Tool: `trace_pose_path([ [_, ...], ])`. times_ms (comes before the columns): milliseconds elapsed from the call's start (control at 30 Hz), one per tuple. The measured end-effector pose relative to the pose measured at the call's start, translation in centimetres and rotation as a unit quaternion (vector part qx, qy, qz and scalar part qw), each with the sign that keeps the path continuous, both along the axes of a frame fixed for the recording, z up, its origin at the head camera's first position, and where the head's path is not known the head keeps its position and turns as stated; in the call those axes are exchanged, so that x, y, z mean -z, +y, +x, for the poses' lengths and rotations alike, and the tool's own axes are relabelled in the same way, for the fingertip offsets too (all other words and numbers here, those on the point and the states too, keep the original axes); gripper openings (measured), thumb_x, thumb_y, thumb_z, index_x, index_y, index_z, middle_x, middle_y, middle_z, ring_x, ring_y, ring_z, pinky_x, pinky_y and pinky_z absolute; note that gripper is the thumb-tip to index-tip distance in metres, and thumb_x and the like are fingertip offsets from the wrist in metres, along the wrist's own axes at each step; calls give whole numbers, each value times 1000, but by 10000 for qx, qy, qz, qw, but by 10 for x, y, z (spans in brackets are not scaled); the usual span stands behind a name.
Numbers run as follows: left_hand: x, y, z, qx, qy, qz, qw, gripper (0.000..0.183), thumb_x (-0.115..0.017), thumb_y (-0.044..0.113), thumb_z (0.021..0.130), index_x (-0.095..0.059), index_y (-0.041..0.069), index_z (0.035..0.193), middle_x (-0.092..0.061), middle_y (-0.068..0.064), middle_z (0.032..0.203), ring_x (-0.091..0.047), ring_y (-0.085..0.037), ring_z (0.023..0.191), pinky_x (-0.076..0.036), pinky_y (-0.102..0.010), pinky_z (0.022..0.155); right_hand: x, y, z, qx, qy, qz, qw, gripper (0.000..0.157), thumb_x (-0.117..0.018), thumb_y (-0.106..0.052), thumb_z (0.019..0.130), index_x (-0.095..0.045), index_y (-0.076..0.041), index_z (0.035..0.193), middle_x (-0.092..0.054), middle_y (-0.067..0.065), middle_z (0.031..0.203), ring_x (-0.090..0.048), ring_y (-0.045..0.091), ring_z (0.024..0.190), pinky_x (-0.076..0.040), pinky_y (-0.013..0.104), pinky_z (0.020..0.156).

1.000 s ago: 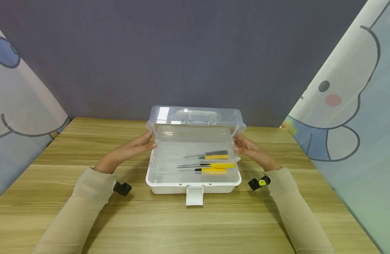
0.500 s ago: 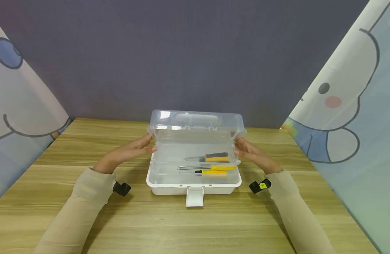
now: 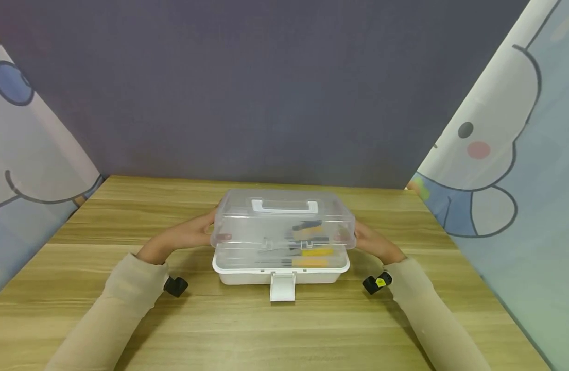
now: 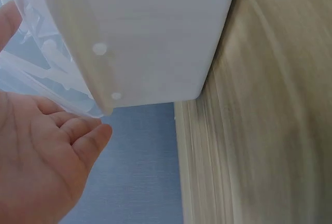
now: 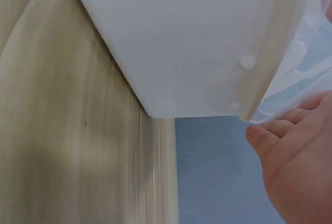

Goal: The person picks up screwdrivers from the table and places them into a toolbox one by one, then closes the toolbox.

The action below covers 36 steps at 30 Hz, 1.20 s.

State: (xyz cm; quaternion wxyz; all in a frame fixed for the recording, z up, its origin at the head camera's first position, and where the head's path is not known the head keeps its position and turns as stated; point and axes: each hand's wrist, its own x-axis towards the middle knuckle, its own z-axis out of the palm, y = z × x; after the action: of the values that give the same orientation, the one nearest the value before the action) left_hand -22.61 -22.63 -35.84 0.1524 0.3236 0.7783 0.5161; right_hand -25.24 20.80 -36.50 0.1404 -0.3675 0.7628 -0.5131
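A white toolbox (image 3: 233, 278) stands on the table with its clear lid (image 3: 284, 219) tilted partway down over it. My left hand (image 3: 187, 234) holds the lid's left side, its thumb tip showing through the plastic. On the opposite side my right hand (image 3: 372, 242) holds the lid in the same manner. Both wrist views show fingers at the lid's lower edge, beside the white box wall (image 4: 145, 42). Inside, seen partly through clear plastic, lie several screwdrivers (image 3: 316, 252) with yellow or black-and-orange handles. Fingers behind the lid are largely hidden in the head view.
A white latch (image 3: 282, 287) hangs down at the box's front. On the lid lies a white carry handle (image 3: 284, 207). The wooden table (image 3: 265, 335) ends at a dark grey panel (image 3: 284, 93) behind, with cartoon-printed curtains (image 3: 488, 154) on both sides.
The clear lid has swung forward and down from its raised position, and both hands have moved with it. It now covers most of the screwdrivers. The box base stays in place.
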Motion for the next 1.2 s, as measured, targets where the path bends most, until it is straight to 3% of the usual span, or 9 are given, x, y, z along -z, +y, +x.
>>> trace_pose_path([
  [167, 1, -1, 1, 15, -62, 119, 9999, 94, -64, 18, 89, 5, 18, 153, -6, -17, 157, -9, -39, 140, -22, -69, 101, -2, -1, 1, -58, -123, -90, 9999, 65, -58, -14, 92, -26, 2, 146, -38, 22, 143, -36, 29, 130, -26, 56, 104],
  [400, 3, -5, -1, 4, 32, -26, 10000, 98, -70, 20, 86, 2, 31, 152, 2, -10, 158, -3, -34, 141, -17, -69, 103, -2, 3, -4, -324, -413, 86, 9986, 77, -60, -10, 91, -14, -11, 152, -37, 21, 145, -41, 31, 128, -39, 42, 100],
  [533, 2, -7, -3, 92, -12, -72, 9999, 104, -73, 20, 83, 4, 34, 151, 2, -7, 158, -2, -34, 142, -13, -70, 103, -5, 7, -8, -377, -337, 277, 9983, 82, -66, -10, 87, -16, -14, 152, -39, 17, 145, -41, 33, 128, -37, 49, 99],
  [800, -1, -10, -7, 425, -118, 7, 9990, 117, -81, 26, 75, 8, 31, 151, 6, -5, 158, 4, -33, 142, -8, -71, 103, -13, 11, -13, -395, -206, 715, 9964, 101, -78, -16, 77, -13, -31, 152, -34, 6, 150, -31, 34, 135, -22, 66, 103],
  [1067, 1, -15, -10, 573, -53, -66, 9983, 126, -86, 27, 68, 8, 30, 151, 4, -9, 158, -2, -36, 142, -5, -68, 106, -16, 14, -18, -654, -390, 728, 9944, 105, -79, -12, 76, -10, -30, 152, -29, 6, 152, -29, 34, 136, -23, 66, 103],
  [1200, 3, -17, -9, 716, -14, -8, 9974, 127, -86, 29, 68, 9, 27, 151, 7, -13, 157, 3, -39, 141, -2, -69, 104, -18, 15, -22, -861, -528, 720, 9923, 109, -80, -14, 75, -6, -31, 152, -23, 4, 155, -24, 33, 139, -20, 66, 104],
])
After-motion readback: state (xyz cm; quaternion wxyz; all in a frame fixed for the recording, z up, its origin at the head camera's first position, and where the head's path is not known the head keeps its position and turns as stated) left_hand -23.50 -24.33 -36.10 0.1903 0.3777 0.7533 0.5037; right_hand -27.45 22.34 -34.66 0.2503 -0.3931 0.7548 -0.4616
